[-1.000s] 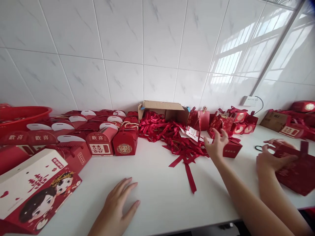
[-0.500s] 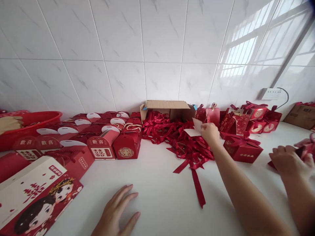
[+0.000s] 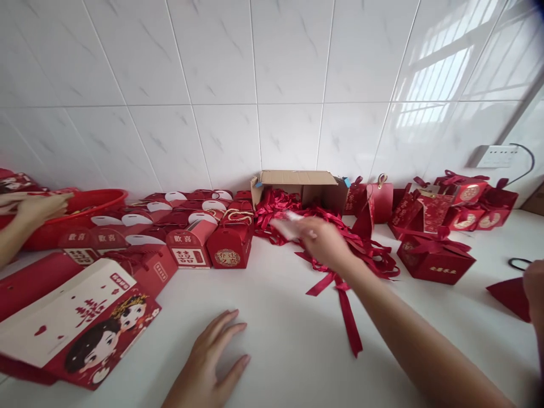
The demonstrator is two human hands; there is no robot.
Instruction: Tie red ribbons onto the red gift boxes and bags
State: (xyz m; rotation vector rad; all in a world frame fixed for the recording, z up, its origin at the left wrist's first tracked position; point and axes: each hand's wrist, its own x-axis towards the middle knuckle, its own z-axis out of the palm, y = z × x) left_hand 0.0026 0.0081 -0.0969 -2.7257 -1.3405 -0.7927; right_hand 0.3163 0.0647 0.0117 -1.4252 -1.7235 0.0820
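Observation:
My left hand [image 3: 210, 362] rests on the white tabletop [image 3: 280, 334], fingers apart, holding nothing. My right hand [image 3: 321, 241] reaches over the pile of red ribbons [image 3: 327, 226], smeared by motion. Its fingers are closed on a white folded piece of card [image 3: 289, 225], too blurred to make out further. Behind the ribbons lies an open cardboard carton [image 3: 295, 178] with ribbons spilling out. Left of my right hand stands a red gift box [image 3: 229, 249] with a rope handle; right of it is a red box tied with a ribbon bow [image 3: 437, 258].
Rows of red gift boxes [image 3: 187, 246] fill the left side. A carton printed with cartoon figures [image 3: 91, 334] lies front left. Another person's hand [image 3: 42, 207] is at a red basin [image 3: 106, 198]. At the right edge, a person's hand [image 3: 534, 286] is beside a dark red piece [image 3: 510, 297].
My right hand has moved left with the white card over the ribbons. The view has turned slightly left. At the right edge, the other person's hands have mostly left the view.

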